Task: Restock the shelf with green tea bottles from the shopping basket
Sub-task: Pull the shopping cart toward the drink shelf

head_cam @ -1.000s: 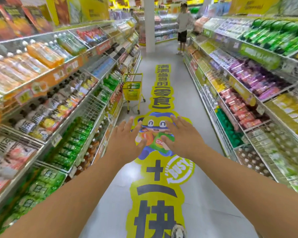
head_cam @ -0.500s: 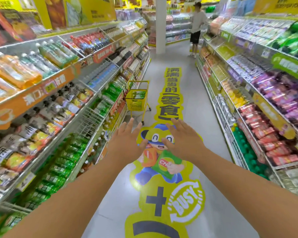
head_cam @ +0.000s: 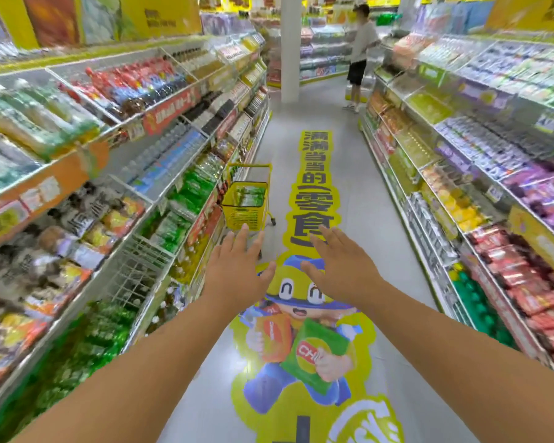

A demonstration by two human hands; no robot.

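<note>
Both arms extend forward over the aisle floor. The left hand (head_cam: 235,270) and right hand (head_cam: 341,266) are held palm-down with fingers straight and spread; neither holds anything. Beyond the left fingertips, apart from them, a yellow shopping basket (head_cam: 248,203) stands on the floor beside the left shelf (head_cam: 160,203). Green bottles (head_cam: 249,195) lie inside the basket. Farther down the aisle, a person (head_cam: 360,52) stands.

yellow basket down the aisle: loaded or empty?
Loaded. Green bottles show inside the yellow basket, up to its rim; count cannot be told.
</note>
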